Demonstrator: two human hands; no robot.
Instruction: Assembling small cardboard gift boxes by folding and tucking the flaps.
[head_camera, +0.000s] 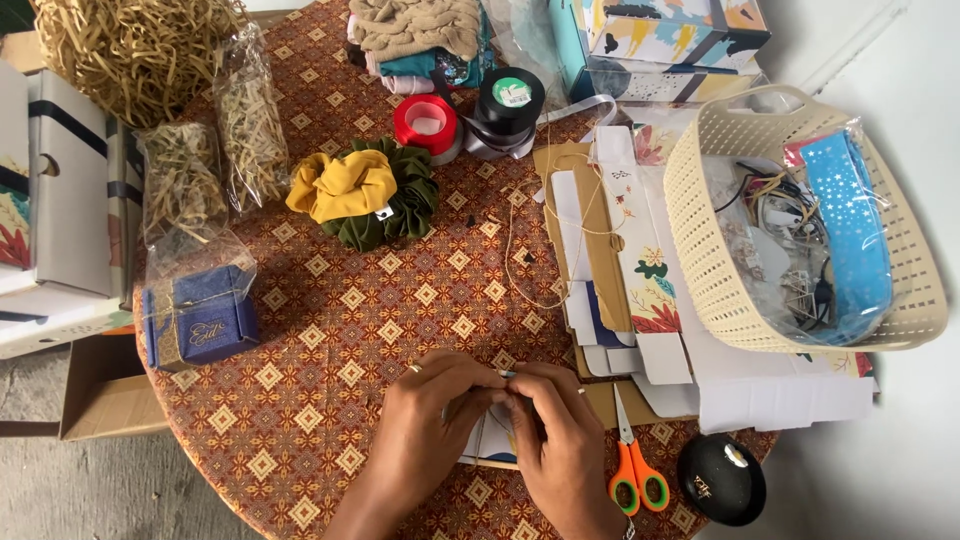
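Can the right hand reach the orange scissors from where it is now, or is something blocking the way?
Probably yes. The orange scissors lie flat on the table just beside the right hand, with nothing between them. But both hands are pinching a small item, so the right hand must let go first.

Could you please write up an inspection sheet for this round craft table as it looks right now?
Surface: round table under a patterned brown cloth.
Job's things: small item, too hidden to identify, pinched between left hand and right hand.
Clutter: orange-handled scissors, flat printed box blanks, yellow and green scrunchies, red ribbon spool, cream basket, blue gift box.
Grippers: both hands closed together.
Cables: thin string.
Surroundings: cardboard boxes at left.
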